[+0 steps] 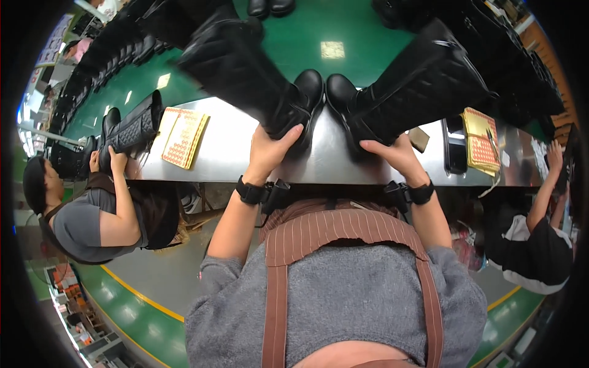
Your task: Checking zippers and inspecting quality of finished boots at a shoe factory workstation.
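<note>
Two tall black boots stand on the metal bench with their round toes pointing away from me. My left hand (270, 152) is wrapped round the heel and ankle of the left boot (261, 83), thumb on its inner side. On the other side, my right hand (400, 157) grips the right boot (411, 83) in the same place. The toes nearly meet in the middle, while the quilted shafts lean outward to left and right. Fingers behind both heels are partly hidden. Black straps with small devices sit on my wrists.
The metal bench (322, 165) runs crosswise before me. A yellow patterned pad (181, 136) lies left; another (480, 142) lies right beside a black phone-like object (454, 146). A small brown block (419, 139) sits by my right hand. Co-workers flank me; the left one handles a quilted boot (132, 130).
</note>
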Motion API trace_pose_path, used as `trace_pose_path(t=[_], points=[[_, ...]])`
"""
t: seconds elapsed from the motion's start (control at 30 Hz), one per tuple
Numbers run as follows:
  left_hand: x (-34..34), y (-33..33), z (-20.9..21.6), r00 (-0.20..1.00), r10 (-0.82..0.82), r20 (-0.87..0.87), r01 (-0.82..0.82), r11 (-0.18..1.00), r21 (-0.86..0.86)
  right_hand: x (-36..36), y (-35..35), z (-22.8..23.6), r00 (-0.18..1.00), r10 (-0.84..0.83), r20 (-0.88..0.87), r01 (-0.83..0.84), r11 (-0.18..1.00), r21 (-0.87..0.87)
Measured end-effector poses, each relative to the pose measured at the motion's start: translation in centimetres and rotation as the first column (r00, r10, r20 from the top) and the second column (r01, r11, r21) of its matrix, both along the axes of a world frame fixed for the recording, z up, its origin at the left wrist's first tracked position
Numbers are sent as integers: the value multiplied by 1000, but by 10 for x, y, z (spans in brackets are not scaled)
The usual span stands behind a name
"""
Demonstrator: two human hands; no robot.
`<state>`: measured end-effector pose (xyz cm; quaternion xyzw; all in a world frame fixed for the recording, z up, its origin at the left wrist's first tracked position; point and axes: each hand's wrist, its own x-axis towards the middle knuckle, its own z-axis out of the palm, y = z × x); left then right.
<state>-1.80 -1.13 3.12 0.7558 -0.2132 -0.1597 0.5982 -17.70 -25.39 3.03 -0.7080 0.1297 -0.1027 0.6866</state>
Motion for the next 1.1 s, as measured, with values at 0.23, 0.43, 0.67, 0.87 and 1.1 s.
trace_pose_path(t=[0.23,0.43,0.67,0.87,1.1], points=[[-41,-22,37,788,-294,-541,-177,734,-656,-4,33,6,989,-117,90,15,684,729],[-52,-30,41,777,-270,-569,-228,721,-654,-1,46,12,965,-182,191,-20,672,740],[-59,-24,26,779,-282,-560,-217,716,-663,-6,44,2,975,-114,193,-54,717,695],[-41,16,9,757,-446,-477,-45,693,-720,-32,11,-4,952,-13,305,-180,784,594],[-35,52,16,885,-309,-349,23,777,-629,-63,-10,30,986,9,166,-70,928,366]])
